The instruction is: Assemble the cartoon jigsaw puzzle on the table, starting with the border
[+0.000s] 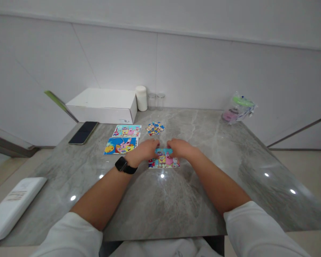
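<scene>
A small jigsaw puzzle [164, 162] with cartoon figures lies flat on the table in front of me, and its picture looks whole where it shows. My left hand [149, 148], with a black watch [123, 165] on the wrist, is closed with bent fingers at its upper left edge. From the other side my right hand [178, 147] curls its fingers on the upper right edge. Both hands cover the puzzle's top corners, and the fingertips are partly hidden. Just beyond lies a pile of loose puzzle pieces [155, 129].
Two cartoon picture cards [127, 131] [121, 146] lie left of the pile. Farther left are a phone [83, 133] and a white power bank [16, 207]. Along the back stand a white box [104, 103], a white bottle [141, 98], glass jars [152, 101] and a bagged cup [237, 109].
</scene>
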The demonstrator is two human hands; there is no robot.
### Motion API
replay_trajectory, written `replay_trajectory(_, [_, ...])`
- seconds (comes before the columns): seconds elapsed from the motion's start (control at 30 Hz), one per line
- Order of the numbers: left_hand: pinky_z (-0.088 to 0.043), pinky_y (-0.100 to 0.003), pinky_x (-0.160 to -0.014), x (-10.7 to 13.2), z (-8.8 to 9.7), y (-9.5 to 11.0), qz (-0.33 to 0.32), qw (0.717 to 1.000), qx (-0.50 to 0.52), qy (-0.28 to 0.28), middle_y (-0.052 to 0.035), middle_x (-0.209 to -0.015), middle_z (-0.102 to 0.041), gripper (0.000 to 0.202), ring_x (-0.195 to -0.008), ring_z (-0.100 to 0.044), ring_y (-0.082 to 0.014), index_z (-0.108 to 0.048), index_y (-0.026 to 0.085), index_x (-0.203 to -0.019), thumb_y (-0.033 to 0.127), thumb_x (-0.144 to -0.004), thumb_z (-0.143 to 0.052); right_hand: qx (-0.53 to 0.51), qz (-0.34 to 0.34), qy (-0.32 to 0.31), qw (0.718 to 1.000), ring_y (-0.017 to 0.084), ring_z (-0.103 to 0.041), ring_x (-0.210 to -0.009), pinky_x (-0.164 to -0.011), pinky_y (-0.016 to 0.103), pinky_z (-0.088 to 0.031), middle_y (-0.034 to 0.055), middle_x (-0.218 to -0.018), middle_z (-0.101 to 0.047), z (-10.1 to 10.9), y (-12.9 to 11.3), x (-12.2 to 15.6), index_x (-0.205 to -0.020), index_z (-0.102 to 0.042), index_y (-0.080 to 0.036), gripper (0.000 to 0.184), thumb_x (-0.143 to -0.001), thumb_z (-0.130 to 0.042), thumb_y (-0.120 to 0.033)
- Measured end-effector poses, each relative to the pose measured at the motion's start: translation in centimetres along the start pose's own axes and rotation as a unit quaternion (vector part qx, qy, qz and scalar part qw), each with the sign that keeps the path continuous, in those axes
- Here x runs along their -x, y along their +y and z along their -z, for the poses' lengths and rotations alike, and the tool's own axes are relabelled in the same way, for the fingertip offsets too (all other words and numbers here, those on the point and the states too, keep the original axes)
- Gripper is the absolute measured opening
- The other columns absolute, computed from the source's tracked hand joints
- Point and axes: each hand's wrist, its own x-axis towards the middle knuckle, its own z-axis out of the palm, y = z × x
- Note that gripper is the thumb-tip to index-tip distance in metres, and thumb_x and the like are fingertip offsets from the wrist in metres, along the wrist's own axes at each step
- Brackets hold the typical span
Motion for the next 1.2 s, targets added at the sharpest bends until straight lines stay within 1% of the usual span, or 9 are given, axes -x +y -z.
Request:
replay_trajectory(0.23, [-0.049, -0.033, -0.077, -0.7, 0.3, -0.9, -0.027, 0.996, 0.058, -0.066, -0.0067, -0.102, -0.075, 0.030, -0.090, -0.068, -0.0251, -0.073, 0.020, -0.103, 0.037, -0.079, -0.079, -0.030, 0.016, -0.003, 0.999, 0.028, -0.071, -0.101, -0.076, 0.031, -0.049, 0.0115, -0.111, -0.077, -0.2, 0.9, -0.8, -0.107, -0.078, -0.021, 0.033, -0.079, -0.086, -0.038])
replay_trajectory(0.33, [-0.049, -0.032, -0.076, -0.8, 0.4, -1.1, -0.046, 0.996, 0.052, -0.057, -0.0077, -0.100, -0.074, 0.025, -0.088, -0.067, -0.0239, -0.074, 0.019, -0.099, 0.039, -0.085, -0.074, -0.043, 0.023, -0.002, 0.999, 0.026, -0.070, -0.097, -0.073, 0.030, -0.047, 0.0109, -0.110, -0.077, -0.4, 1.1, -1.1, -0.103, -0.079, -0.020, 0.030, -0.078, -0.086, -0.036])
replay_trajectory(0.43, [-0.047, -0.031, -0.074, -0.7, 0.4, -1.1, -0.066, 0.996, 0.050, -0.043, -0.0075, -0.098, -0.074, 0.019, -0.085, -0.065, -0.0220, -0.073, 0.018, -0.096, 0.036, -0.089, -0.068, -0.058, 0.035, 0.008, 0.998, 0.025, -0.070, -0.094, -0.072, 0.029, -0.045, 0.0104, -0.106, -0.077, -0.5, 1.3, -1.2, -0.099, -0.079, -0.020, 0.023, -0.081, -0.084, -0.032])
replay_trajectory(0.57, [-0.044, -0.029, -0.069, -0.4, 0.8, -1.1, -0.061, 0.993, 0.082, -0.061, -0.0039, -0.089, -0.074, 0.017, -0.076, -0.062, -0.0185, -0.072, 0.019, -0.094, 0.035, -0.092, -0.064, -0.077, 0.040, -0.011, 0.996, 0.021, -0.069, -0.086, -0.070, 0.028, -0.043, 0.0065, -0.095, -0.079, -0.4, 1.6, -1.3, -0.099, -0.078, -0.021, 0.013, -0.087, -0.075, -0.027])
replay_trajectory(0.77, [-0.041, -0.027, -0.065, -0.5, 1.1, -1.3, -0.072, 0.985, 0.128, -0.094, -0.0013, -0.089, -0.073, 0.017, -0.075, -0.062, -0.0166, -0.070, 0.020, -0.096, 0.036, -0.092, -0.065, -0.137, 0.074, -0.031, 0.987, 0.018, -0.070, -0.082, -0.070, 0.026, -0.044, 0.0029, -0.091, -0.080, 0.2, 2.0, -1.3, -0.099, -0.079, -0.022, 0.015, -0.088, -0.068, -0.019])
replay_trajectory(0.93, [-0.039, -0.025, -0.062, -0.7, 1.1, -1.4, -0.084, 0.972, 0.190, -0.113, 0.0013, -0.081, -0.068, 0.021, -0.071, -0.058, -0.0141, -0.068, 0.019, -0.092, 0.039, -0.094, -0.061, -0.139, 0.086, -0.046, 0.985, 0.018, -0.069, -0.080, -0.069, 0.026, -0.044, 0.0037, -0.091, -0.080, 0.6, 2.2, -1.2, -0.097, -0.079, -0.020, 0.019, -0.091, -0.062, -0.019])
replay_trajectory(1.07, [-0.040, -0.025, -0.065, -0.8, 1.1, -1.5, -0.107, 0.957, 0.236, -0.130, 0.0019, -0.078, -0.063, 0.025, -0.072, -0.055, -0.0135, -0.066, 0.018, -0.090, 0.041, -0.095, -0.058, -0.136, 0.088, -0.013, 0.987, 0.021, -0.071, -0.093, -0.078, 0.027, -0.047, 0.0077, -0.103, -0.081, 0.5, 2.5, -1.3, -0.101, -0.080, -0.019, 0.024, -0.092, -0.059, -0.016])
replay_trajectory(1.13, [-0.040, -0.025, -0.066, -0.8, 1.2, -1.6, -0.108, 0.954, 0.246, -0.132, 0.0023, -0.077, -0.061, 0.027, -0.071, -0.054, -0.0134, -0.065, 0.018, -0.088, 0.043, -0.096, -0.056, -0.171, 0.103, 0.000, 0.980, 0.021, -0.072, -0.100, -0.083, 0.027, -0.049, 0.0074, -0.110, -0.081, 0.5, 2.6, -1.4, -0.107, -0.080, -0.020, 0.028, -0.092, -0.057, -0.014])
replay_trajectory(1.2, [-0.040, -0.025, -0.066, -0.8, 1.3, -1.5, -0.097, 0.957, 0.244, -0.120, 0.0024, -0.075, -0.060, 0.030, -0.070, -0.053, -0.0134, -0.065, 0.018, -0.087, 0.044, -0.097, -0.055, -0.219, 0.125, -0.016, 0.967, 0.020, -0.072, -0.096, -0.082, 0.027, -0.050, 0.0054, -0.108, -0.081, 0.5, 2.6, -1.3, -0.112, -0.079, -0.020, 0.029, -0.094, -0.056, -0.019])
